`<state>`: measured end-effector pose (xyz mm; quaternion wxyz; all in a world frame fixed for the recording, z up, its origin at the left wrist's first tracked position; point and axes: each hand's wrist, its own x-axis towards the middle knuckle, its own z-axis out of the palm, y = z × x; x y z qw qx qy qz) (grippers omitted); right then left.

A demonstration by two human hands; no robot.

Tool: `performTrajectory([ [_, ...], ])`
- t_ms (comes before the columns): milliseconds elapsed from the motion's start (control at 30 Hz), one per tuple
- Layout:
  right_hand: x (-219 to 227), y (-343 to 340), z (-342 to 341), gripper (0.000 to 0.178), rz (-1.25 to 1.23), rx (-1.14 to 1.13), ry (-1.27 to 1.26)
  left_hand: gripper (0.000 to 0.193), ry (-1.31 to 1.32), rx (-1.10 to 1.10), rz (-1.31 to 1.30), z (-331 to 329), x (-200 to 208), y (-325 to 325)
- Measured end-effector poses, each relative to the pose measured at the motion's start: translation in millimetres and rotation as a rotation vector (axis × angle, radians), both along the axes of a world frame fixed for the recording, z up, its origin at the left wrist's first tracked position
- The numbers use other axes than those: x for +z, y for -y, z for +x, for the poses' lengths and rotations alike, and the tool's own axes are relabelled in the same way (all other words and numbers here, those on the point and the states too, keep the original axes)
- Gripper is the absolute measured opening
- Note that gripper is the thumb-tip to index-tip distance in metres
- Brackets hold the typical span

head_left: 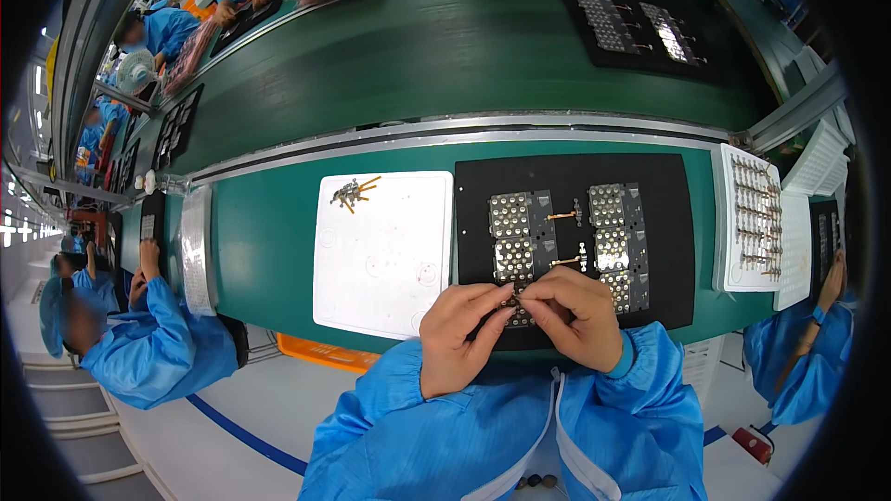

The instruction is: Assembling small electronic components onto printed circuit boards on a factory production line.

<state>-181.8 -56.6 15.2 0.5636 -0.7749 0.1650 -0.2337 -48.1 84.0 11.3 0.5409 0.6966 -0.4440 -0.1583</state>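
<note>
Two grips, left hand [457, 329] and right hand [580, 315]: pinching a small part [512, 301].
Board [535, 239], mat's [666, 213] nine o'clock: I'd align gently.

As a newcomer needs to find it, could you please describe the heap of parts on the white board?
On the green bench, left of the black mat, lies a white board. Near its far edge sits a small heap of parts with orange strips sticking out. Unlike the parts in rows on the white tray at the right, these lie jumbled.
</note>
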Motion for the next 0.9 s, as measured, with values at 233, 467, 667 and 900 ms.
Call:
performTrajectory([
  [233, -1.9, 1.0, 5.3, 0.011, -0.152, 0.049, 0.115, 0.022, -0.035, -0.05, 0.014, 3.9, -3.8, -3.9],
  [467, -0.5, 0.8, 4.5, 0.011, -0.179, 0.047, 0.055, 0.012, -0.008, -0.029, 0.057, 13.0, -4.0, -11.4],
  [667, -8.0, 1.8, -1.8, 0.015, -0.445, 0.039, 0.086, 0.024, 0.379, 0.318, 0.108, 49.2, 0.9, -18.3],
  [900, -4.0, -2.6, -13.2, 0.027, -0.732, 0.155, 0.008, 0.014, -0.24, -0.357, 0.33, 20.5, 7.5, -16.9],
])
